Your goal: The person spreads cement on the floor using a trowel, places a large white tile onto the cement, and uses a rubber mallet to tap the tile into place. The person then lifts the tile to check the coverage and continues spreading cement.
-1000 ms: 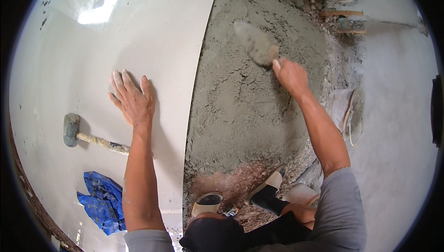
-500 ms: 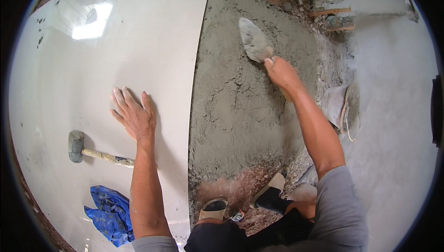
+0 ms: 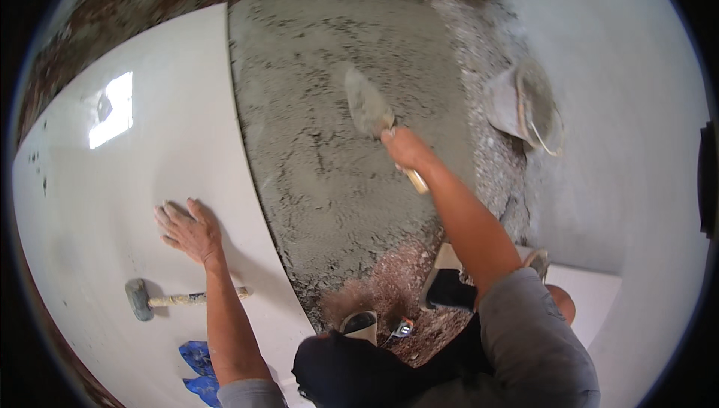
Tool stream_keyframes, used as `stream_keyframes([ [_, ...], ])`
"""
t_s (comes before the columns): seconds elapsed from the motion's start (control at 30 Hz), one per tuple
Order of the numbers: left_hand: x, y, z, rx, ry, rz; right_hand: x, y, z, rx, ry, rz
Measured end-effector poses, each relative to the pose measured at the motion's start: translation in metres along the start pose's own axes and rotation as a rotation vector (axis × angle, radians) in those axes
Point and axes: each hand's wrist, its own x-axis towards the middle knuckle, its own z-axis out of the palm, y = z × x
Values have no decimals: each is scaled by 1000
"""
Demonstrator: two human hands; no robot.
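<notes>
My right hand (image 3: 408,149) is closed round the handle of a pointed trowel (image 3: 367,104), whose blade is over the bed of wet grey mortar (image 3: 307,198). The blade is a little blurred, and I cannot tell whether it touches the mortar. On the left my left hand (image 3: 192,233) lies flat with spread fingers on a large glossy white tile (image 3: 172,146). Close to that hand a rubber mallet (image 3: 140,300) rests on the tile, part of its handle behind my forearm.
A crumpled blue plastic bag (image 3: 199,359) lies on the tile beside my left forearm. To the right stands a mortar-stained bucket (image 3: 517,104), tilted by the grey wall (image 3: 607,146). A tape measure (image 3: 404,327) lies between my feet. Rubble runs along the mortar's right side.
The view has shifted and turned. My right hand has drawn the trowel back nearer to me over the mortar. My left hand stays flat on the tile.
</notes>
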Motion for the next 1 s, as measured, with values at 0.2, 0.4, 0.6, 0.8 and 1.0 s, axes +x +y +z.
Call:
stream_keyframes([
  [0.2,7,-21,32,374,-41,137,-152,162,-90,-373,228,-39],
  [0.4,32,-32,51,452,203,281,-368,376,-123,-24,499,453],
  [0.6,9,-16,37,804,171,334,-460,526,-66,-20,392,1046],
  [0.8,-26,14,35,391,219,139,-422,584,-10,15,175,1161],
  [1.0,-40,31,20,151,137,77,-345,607,6,138,284,1054],
])
